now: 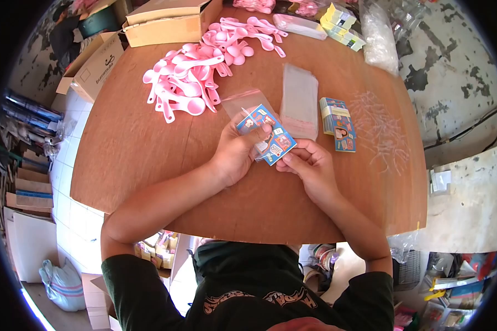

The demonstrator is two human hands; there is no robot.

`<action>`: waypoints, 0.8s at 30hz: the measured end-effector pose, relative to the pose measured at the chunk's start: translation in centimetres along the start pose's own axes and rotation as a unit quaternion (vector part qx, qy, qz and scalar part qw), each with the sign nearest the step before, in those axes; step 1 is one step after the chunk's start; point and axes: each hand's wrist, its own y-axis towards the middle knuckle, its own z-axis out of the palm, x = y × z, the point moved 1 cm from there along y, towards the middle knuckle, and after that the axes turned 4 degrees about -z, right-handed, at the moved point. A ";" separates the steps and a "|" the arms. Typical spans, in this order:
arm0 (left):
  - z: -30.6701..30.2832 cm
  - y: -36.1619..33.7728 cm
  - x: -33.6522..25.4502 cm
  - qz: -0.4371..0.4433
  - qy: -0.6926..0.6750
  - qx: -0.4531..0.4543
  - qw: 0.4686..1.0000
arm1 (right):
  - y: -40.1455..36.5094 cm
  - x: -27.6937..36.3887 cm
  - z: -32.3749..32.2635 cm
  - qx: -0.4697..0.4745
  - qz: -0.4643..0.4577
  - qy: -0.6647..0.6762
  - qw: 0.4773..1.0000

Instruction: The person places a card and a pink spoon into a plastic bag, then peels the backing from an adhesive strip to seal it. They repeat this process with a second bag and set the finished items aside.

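My left hand [239, 144] is closed on a clear plastic bag [242, 101] and a blue printed card [276, 144], its thumb lying across the card's face. The fingers of my right hand [310, 165] pinch the card's lower right corner. Part of the card overlaps the bag. Just beyond my hands lies a stack of clear plastic bags [300, 102]. To its right sits a banded stack of the same blue cards [337, 122]. Thin clear strips [382, 132] are scattered at the right of the table.
A heap of pink plastic scoops [188, 77] covers the table's far left. Behind it stands a cardboard box [168, 25]. Yellow card packs [341, 26] and a roll of clear plastic [379, 41] lie at the back right of the wooden table [138, 149]. At the upper left a person [66, 36] is partly visible.
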 end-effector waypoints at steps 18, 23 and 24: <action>2.1 -1.9 2.3 -0.111 0.027 0.090 0.989 | -0.1 0.0 0.8 -0.059 -0.124 -0.065 0.988; 2.2 -2.0 2.6 -0.116 0.036 0.103 0.987 | 0.0 -0.2 0.1 -0.073 -0.101 -0.124 0.984; 2.3 -2.1 2.4 -0.122 0.062 0.111 0.984 | 0.0 0.3 -0.1 -0.074 -0.102 -0.124 0.984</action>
